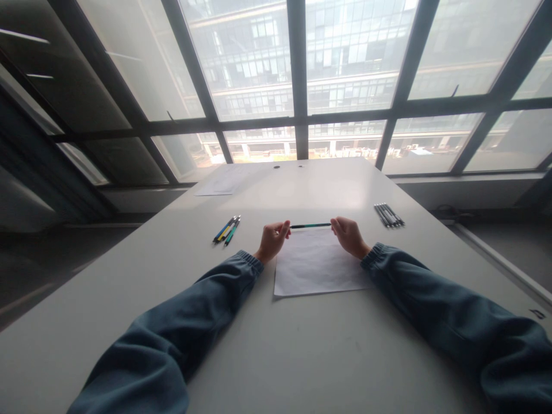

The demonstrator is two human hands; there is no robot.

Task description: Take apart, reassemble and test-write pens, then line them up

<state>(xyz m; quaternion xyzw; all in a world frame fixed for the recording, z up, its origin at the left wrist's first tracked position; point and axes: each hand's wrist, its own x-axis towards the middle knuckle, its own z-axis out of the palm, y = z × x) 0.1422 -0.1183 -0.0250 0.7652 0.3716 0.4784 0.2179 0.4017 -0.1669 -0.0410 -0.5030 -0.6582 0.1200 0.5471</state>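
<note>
A slim dark pen with a green section [310, 226] is stretched level between my two hands, above the far edge of a white sheet of paper [319, 270]. Its left end is pinched by my left hand [273, 238], fingers curled. At the other end, my right hand [348, 236] grips it between thumb and fingers. The pen's two tips are hidden in my fingers. Left of my left hand lies a small group of coloured pens [226, 230], blue, yellow and green. Several grey-and-black pens [389, 215] lie side by side to the right of my right hand.
The white table [241, 356] reaches forward to the tall windows. More paper [219, 181] lies at its far left. Two small dark round fittings [276, 167] sit near the far edge. A small dark mark [537, 314] shows near the right edge.
</note>
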